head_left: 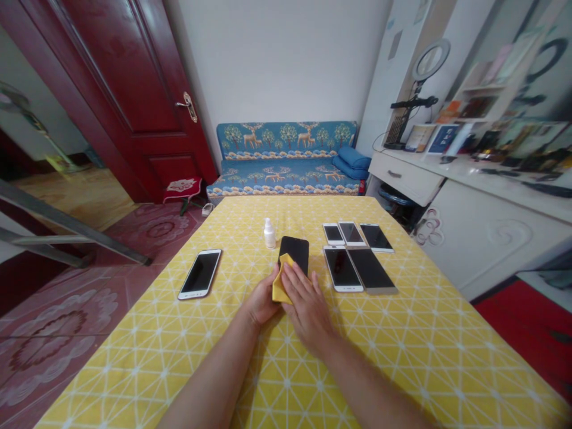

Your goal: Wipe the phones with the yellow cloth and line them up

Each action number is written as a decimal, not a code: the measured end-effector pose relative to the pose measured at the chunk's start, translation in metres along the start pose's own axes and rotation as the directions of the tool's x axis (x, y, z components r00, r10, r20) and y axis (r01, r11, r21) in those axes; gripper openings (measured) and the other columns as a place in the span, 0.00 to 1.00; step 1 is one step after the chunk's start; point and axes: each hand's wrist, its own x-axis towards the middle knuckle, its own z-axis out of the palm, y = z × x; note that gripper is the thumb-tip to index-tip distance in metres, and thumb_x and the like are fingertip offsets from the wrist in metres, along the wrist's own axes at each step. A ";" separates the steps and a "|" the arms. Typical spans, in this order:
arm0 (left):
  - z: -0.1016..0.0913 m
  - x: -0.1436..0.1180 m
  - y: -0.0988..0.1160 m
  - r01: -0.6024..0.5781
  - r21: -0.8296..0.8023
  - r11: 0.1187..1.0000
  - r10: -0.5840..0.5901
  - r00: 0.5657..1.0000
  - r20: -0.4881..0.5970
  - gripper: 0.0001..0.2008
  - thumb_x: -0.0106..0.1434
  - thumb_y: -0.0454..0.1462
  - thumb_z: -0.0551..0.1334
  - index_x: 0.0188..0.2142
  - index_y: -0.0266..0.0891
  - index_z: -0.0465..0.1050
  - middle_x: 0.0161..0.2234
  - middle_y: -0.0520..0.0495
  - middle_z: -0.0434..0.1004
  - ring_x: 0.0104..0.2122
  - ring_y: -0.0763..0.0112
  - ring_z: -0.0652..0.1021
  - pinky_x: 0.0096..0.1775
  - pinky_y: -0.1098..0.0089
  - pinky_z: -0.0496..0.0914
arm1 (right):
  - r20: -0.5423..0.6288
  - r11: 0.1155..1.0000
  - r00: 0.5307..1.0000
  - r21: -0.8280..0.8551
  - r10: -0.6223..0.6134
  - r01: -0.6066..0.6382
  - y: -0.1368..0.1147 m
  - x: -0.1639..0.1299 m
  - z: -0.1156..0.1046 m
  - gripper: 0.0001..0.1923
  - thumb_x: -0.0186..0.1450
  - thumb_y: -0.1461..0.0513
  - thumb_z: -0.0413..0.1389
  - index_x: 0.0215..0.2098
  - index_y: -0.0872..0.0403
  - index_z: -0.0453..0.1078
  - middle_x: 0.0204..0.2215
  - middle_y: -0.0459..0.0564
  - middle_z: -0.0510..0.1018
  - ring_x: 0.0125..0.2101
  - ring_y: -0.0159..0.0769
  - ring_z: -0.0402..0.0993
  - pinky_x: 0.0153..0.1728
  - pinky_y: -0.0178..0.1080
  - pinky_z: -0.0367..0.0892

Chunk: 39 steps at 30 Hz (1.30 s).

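Note:
A black smartphone (295, 245) is held above the table in front of me, its screen facing up. My left hand (263, 298) grips its lower left side, with the fingers partly hidden beneath. My right hand (308, 301) presses a folded yellow cloth (280, 290) flat on the lower part of the screen, its fingers close together over the cloth. Just beyond the phone stands a small white spray bottle (269, 234). To the left lies a white-framed smartphone (200, 274), apart from both hands.
Several phones lie in two rows at the right, including a white phone (343, 269) and a gold-edged phone (372, 271). A yellow patterned tablecloth (286, 381) covers the table. Beyond it are a blue sofa (286, 170) and, at right, a cluttered white dresser (482, 208).

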 end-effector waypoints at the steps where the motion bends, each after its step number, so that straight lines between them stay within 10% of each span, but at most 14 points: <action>1: 0.001 0.000 -0.001 0.014 0.028 1.000 -0.015 1.000 0.015 0.19 0.66 0.48 0.56 0.43 0.36 0.76 0.40 0.42 0.81 0.43 0.65 0.79 0.49 0.67 0.70 | -0.023 1.000 0.999 -0.012 0.027 -0.027 0.002 0.000 0.002 0.29 0.72 0.59 0.41 0.70 0.50 0.39 0.69 0.49 0.47 0.68 0.40 0.37 0.65 0.58 0.37; 9: 0.008 -0.007 -0.005 0.036 0.202 0.979 -0.029 0.999 -0.037 0.17 0.64 0.45 0.59 0.44 0.34 0.76 0.42 0.40 0.81 0.39 0.65 0.80 0.46 0.68 0.71 | -0.275 0.968 0.929 0.095 0.248 -0.230 0.023 0.001 0.005 0.29 0.73 0.60 0.37 0.70 0.51 0.35 0.70 0.52 0.41 0.69 0.41 0.33 0.65 0.55 0.41; 17: 0.007 -0.014 -0.006 0.170 0.377 0.911 -0.267 0.937 0.223 0.31 0.63 0.55 0.54 0.43 0.27 0.75 0.32 0.32 0.81 0.27 0.60 0.80 0.29 0.65 0.74 | -0.452 0.951 0.847 0.254 0.279 -0.178 0.037 0.000 0.000 0.27 0.73 0.61 0.38 0.69 0.44 0.40 0.67 0.50 0.53 0.67 0.40 0.45 0.64 0.59 0.42; 26: 0.011 -0.014 -0.006 0.168 0.366 0.915 -0.242 0.956 0.166 0.33 0.61 0.59 0.52 0.37 0.29 0.76 0.28 0.36 0.80 0.24 0.65 0.79 0.27 0.68 0.72 | -0.395 0.974 0.918 0.220 0.039 0.054 0.028 0.001 -0.006 0.25 0.71 0.64 0.42 0.65 0.46 0.54 0.67 0.48 0.54 0.68 0.45 0.39 0.64 0.59 0.47; 33: 0.015 -0.005 -0.010 0.009 0.231 0.973 -0.004 1.000 -0.023 0.12 0.63 0.39 0.60 0.38 0.32 0.77 0.31 0.42 0.81 0.33 0.67 0.79 0.37 0.72 0.71 | -0.249 0.948 0.965 0.276 -0.088 0.157 0.013 0.000 -0.001 0.27 0.71 0.66 0.42 0.67 0.47 0.50 0.67 0.48 0.54 0.68 0.45 0.38 0.65 0.58 0.45; 39: 0.008 -0.008 -0.015 -0.033 0.279 0.960 0.088 0.978 -0.187 0.25 0.68 0.46 0.48 0.53 0.33 0.71 0.39 0.37 0.80 0.50 0.53 0.75 0.43 0.61 0.72 | -0.094 0.920 0.962 0.282 -0.255 0.272 -0.003 -0.003 -0.002 0.28 0.71 0.66 0.42 0.68 0.50 0.49 0.68 0.49 0.53 0.68 0.42 0.36 0.65 0.54 0.48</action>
